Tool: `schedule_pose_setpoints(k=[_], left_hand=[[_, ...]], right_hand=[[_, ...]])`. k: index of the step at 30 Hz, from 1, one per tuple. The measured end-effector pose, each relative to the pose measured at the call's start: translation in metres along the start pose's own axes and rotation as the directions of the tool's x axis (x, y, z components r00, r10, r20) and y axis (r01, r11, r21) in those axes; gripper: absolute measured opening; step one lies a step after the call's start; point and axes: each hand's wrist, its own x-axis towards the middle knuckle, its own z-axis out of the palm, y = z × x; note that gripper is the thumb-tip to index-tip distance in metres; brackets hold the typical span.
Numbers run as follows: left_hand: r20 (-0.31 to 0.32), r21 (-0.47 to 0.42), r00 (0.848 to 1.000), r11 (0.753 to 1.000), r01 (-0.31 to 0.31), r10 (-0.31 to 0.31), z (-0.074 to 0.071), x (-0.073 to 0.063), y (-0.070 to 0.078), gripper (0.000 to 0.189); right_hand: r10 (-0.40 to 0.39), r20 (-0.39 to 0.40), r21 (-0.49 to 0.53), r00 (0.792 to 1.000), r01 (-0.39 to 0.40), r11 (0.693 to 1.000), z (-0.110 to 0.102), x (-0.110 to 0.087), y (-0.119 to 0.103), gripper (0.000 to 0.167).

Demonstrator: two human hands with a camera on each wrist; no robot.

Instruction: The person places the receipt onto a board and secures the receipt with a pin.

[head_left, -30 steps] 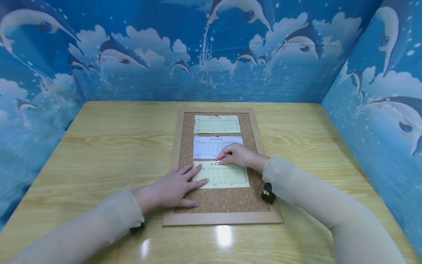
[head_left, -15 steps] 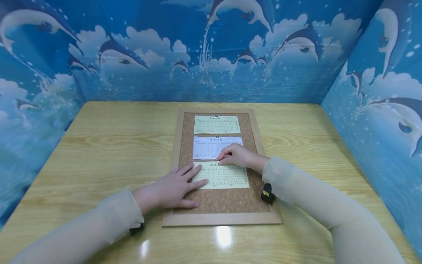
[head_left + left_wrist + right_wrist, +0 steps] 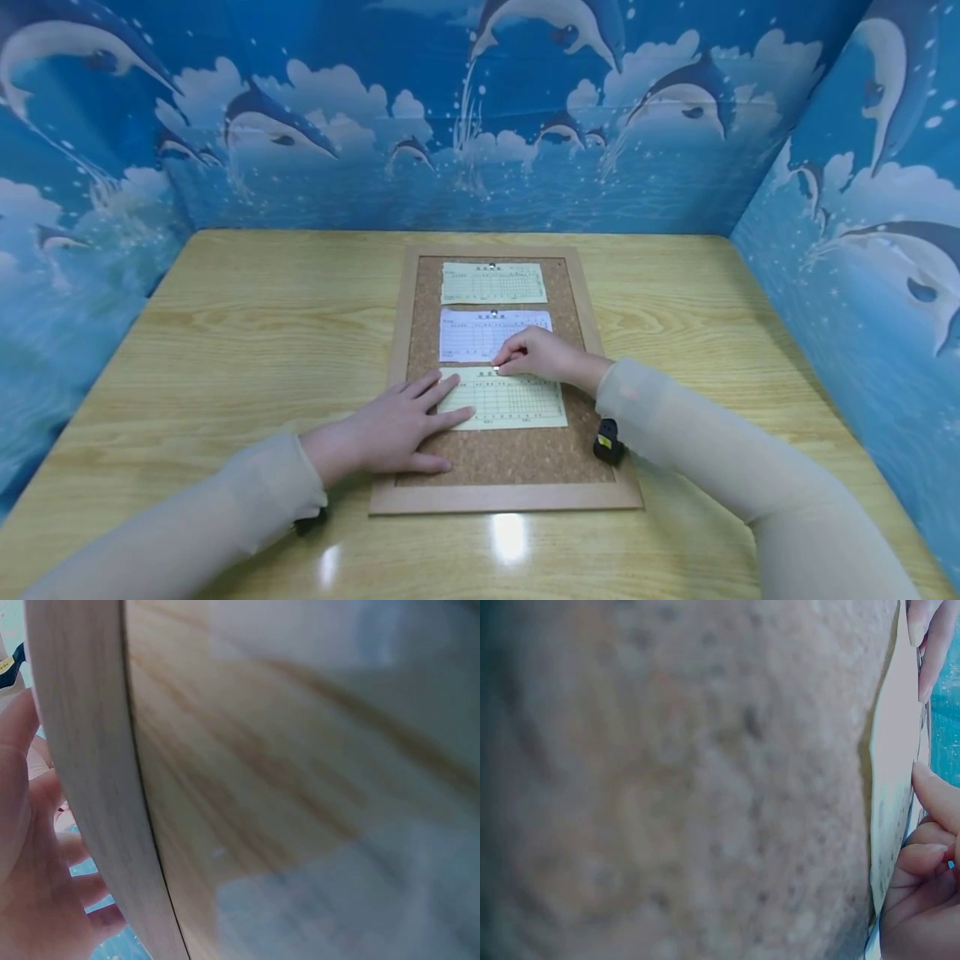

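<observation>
A framed corkboard (image 3: 510,462) lies on the table, bearing three printed slips in a column. My right hand (image 3: 543,352) pinches a small shiny push pin (image 3: 496,367) between thumb and index finger, at the top edge of the lowest green slip (image 3: 517,404). In the right wrist view, the thumb of the right hand (image 3: 922,900) is beside the slip's raised-looking edge; the pin is hidden there. My left hand (image 3: 405,421) rests with spread fingers over the slip's left side and the board's left frame. The left wrist view has the left hand (image 3: 37,847) along the frame.
Above are a purple slip (image 3: 468,337) and another green slip (image 3: 491,287), each with a shiny pin at its top. The wood-grain table (image 3: 262,317) extends around the board. A dolphin-print backdrop (image 3: 322,192) encloses the back and sides. A black device (image 3: 608,442) hangs beneath the right cuff.
</observation>
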Motion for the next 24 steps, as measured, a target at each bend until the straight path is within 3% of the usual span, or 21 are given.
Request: schedule_pose_setpoints(k=[13, 24], left_hand=[[-0.006, 0.002, 1.0, 1.0, -0.009, 0.009, 0.0006, 0.0009, -0.0005, 0.071], [0.006, -0.006, 1.0, 1.0, 0.002, -0.002, 0.0008, -0.0001, -0.0009, 0.071]], right_hand=[[0.014, 0.029, 0.053, 0.999, -0.015, 0.998, -0.0056, -0.0013, 0.0004, 0.019], [0.011, 0.008, 0.088, 1.0, -0.011, 0.996, -0.0016, 0.002, 0.0044, 0.006]])
